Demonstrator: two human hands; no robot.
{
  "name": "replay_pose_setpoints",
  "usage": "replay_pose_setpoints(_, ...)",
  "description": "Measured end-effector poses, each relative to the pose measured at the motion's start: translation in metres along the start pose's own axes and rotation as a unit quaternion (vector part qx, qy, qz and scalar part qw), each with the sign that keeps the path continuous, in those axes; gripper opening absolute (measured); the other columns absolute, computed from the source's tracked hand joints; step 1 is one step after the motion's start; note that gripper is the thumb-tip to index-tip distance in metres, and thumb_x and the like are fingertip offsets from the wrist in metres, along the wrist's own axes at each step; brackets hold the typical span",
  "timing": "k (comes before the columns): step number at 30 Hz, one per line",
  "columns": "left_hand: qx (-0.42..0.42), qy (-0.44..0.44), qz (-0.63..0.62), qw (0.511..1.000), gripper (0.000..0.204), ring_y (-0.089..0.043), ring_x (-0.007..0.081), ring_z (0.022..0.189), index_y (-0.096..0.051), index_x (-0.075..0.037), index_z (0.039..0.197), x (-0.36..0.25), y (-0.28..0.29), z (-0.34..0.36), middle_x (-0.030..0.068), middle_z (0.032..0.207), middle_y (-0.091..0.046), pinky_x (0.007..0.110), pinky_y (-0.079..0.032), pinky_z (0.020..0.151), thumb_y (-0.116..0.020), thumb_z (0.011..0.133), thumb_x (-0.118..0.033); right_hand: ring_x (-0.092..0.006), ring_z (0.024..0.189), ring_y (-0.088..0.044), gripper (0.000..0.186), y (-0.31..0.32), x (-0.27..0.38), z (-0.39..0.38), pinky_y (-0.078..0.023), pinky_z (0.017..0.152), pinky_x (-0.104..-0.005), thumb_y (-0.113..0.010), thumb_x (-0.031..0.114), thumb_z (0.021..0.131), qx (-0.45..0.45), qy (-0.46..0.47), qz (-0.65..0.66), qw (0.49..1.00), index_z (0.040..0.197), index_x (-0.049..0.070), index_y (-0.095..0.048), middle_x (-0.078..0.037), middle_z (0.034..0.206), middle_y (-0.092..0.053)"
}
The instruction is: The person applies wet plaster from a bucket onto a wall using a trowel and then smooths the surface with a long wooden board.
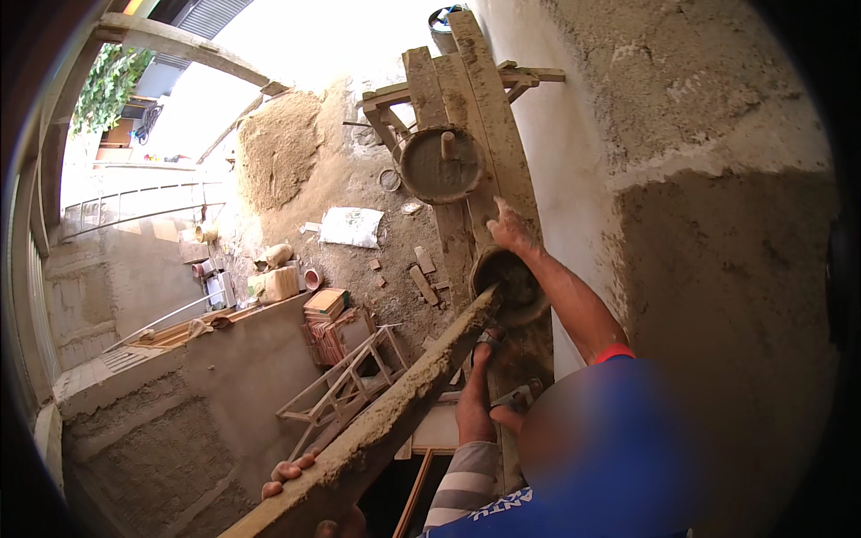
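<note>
A long wooden beam (408,381), caked with mortar along its top, slants from the lower left toward the middle. Curled over the edge near its lower end are the fingers of my left hand (289,472), closed around the wood; the rest of that hand is mostly hidden. The far end reaches the rim of a round dark tub (523,300) with wet mortar inside. Just beyond this tub, my right hand (511,229) is stretched out over the planks, a finger extended, with nothing visible in it. Farther off, a second tub (421,184) of grey mortar has a wooden handle (448,146) standing in it.
I stand on narrow scaffold planks (456,238) beside a partly plastered wall (691,99). Below lie a sand heap (280,148), a white sack (351,227), stacked tiles (336,336) and a wooden frame (354,381). A bucket (441,36) stands at the far end.
</note>
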State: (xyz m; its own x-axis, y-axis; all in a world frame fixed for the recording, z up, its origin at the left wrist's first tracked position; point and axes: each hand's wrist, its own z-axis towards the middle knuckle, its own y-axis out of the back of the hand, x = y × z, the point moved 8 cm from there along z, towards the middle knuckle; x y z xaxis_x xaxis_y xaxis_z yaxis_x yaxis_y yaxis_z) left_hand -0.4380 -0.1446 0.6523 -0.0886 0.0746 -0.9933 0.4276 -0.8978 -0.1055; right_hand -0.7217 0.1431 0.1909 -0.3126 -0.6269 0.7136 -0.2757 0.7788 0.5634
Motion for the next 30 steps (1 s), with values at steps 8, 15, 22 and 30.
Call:
replay_pose_setpoints(8, -0.069, 0.033, 0.016, 0.997, 0.043, -0.051, 0.0291, 0.115, -0.045, -0.015, 0.124, 0.007, 0.062, 0.012, 0.0082, 0.111, -0.048, 0.048, -0.033, 0.109, -0.064, 0.087, -0.018, -0.0422, 0.113, -0.052, 0.075, -0.031, 0.097, 0.170, -0.043, 0.095, -0.0475, -0.063, 0.021, 0.078, -0.063, 0.044, -0.116, 0.990, 0.143, 0.009, -0.027, -0.028, 0.120, -0.054)
replay_pose_setpoints(15, -0.112, -0.003, 0.215, 0.970, 0.069, -0.054, 0.0311, 0.104, -0.047, -0.014, 0.123, -0.001, 0.093, 0.020, 0.0109, 0.107, -0.051, 0.053, -0.043, 0.094, -0.072, 0.065, -0.042, -0.0382, 0.109, -0.057, 0.052, -0.072, 0.111, 0.207, -0.046, 0.092, -0.0484, -0.062, 0.029, 0.082, -0.036, -0.011, -0.131, 0.991, 0.125, 0.009, -0.042, -0.022, 0.117, -0.058)
replay_pose_setpoints(22, -0.003, 0.066, -0.038, 0.997, 0.042, -0.052, 0.0292, 0.114, -0.046, -0.014, 0.121, 0.023, 0.060, 0.043, 0.0076, 0.110, -0.047, 0.048, -0.035, 0.108, -0.066, 0.085, -0.020, -0.0387, 0.089, -0.064, 0.031, -0.025, 0.135, 0.169, -0.050, 0.077, -0.0498, -0.059, 0.025, 0.081, -0.077, 0.083, -0.197, 0.974, 0.105, 0.009, -0.048, -0.023, 0.095, -0.064)
replay_pose_setpoints(30, -0.070, -0.034, -0.026, 0.997, 0.080, -0.044, 0.0257, 0.116, -0.038, -0.010, 0.126, 0.000, 0.017, 0.043, 0.0075, 0.115, -0.044, 0.045, -0.031, 0.106, -0.084, 0.063, -0.027, -0.0184, 0.057, -0.058, 0.041, 0.157, 0.082, -0.005, -0.044, 0.047, -0.0292, -0.058, 0.023, 0.088, -0.005, -0.033, 0.228, 0.973, 0.123, 0.006, -0.044, -0.008, 0.070, -0.058)
